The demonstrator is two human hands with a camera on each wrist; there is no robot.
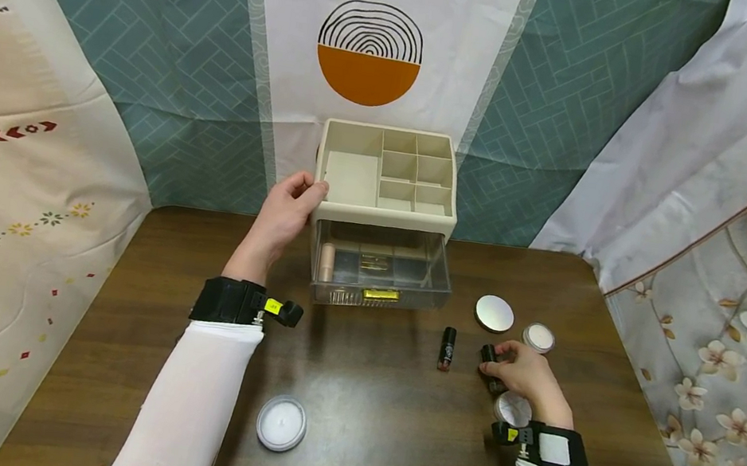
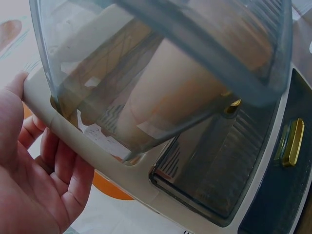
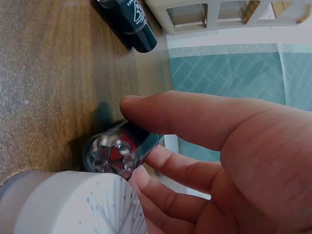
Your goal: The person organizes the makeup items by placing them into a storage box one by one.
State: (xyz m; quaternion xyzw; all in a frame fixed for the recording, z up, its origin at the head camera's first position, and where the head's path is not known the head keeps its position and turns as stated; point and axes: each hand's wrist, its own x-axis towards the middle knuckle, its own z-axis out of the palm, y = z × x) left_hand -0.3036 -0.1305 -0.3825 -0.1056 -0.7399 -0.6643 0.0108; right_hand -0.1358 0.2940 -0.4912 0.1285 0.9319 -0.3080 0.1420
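Note:
My left hand [image 1: 284, 213] grips the left side wall of a cream cosmetics organizer [image 1: 383, 218], its thumb at the front edge and fingers behind. The organizer's clear lower drawer [image 1: 335, 294] is pulled out. A beige bottle [image 1: 326, 262] stands or lies inside the drawer; which one I cannot tell. On the right, my right hand [image 1: 530, 373] pinches a dark lipstick tube [image 3: 109, 153] between thumb and fingers, low over the table. A second black lipstick [image 1: 446, 349] lies to its left, apart from the hand.
Close to the right hand are a round white-topped jar [image 1: 512, 408], another small jar [image 1: 538, 337] and a white round container [image 1: 494, 314]. A larger clear-rimmed jar [image 1: 282, 423] sits at the front left of the wooden table [image 1: 371, 442]. Patterned cloth hangs behind.

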